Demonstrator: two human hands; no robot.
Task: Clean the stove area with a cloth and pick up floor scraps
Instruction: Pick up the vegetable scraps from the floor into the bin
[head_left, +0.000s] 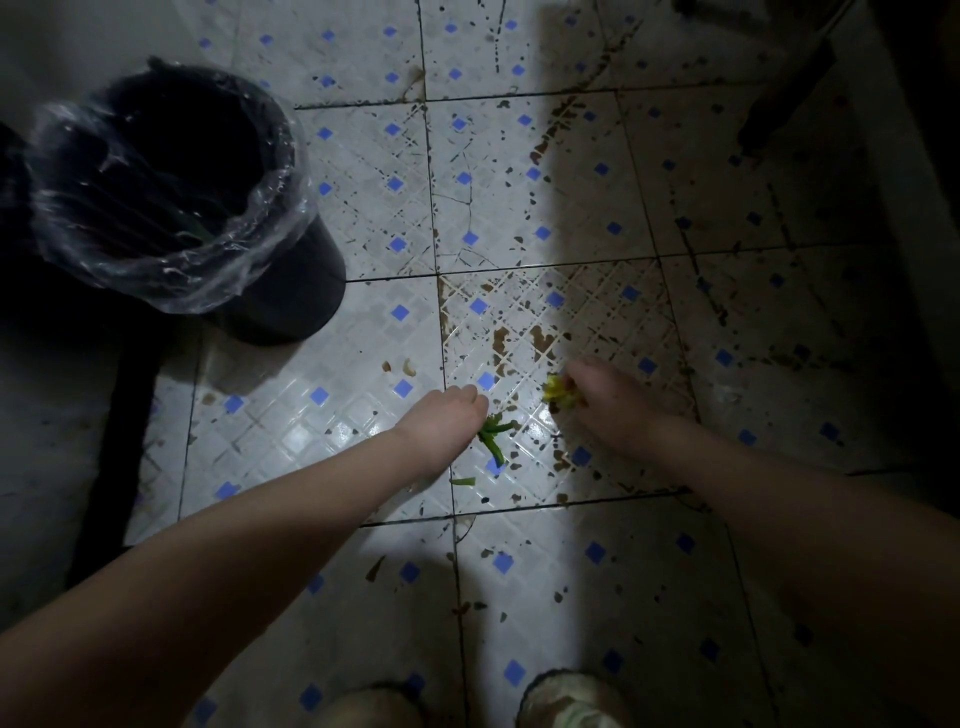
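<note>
Down low, my left hand (441, 415) pinches green stems (496, 439); my right hand (615, 408) clutches yellow scraps (558, 392); the bin (291, 291) sits at ten o'clock.

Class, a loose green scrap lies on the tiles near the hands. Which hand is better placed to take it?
Likely the left hand: the loose green scrap lies just beside its wrist; the right hand is farther off.

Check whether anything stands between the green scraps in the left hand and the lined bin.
Nothing visible blocks the way. The left hand holds the green scraps; between them and the bin lie only open floor tiles and two small crumbs. The right hand, holding a yellow scrap, is on the far side.
</note>
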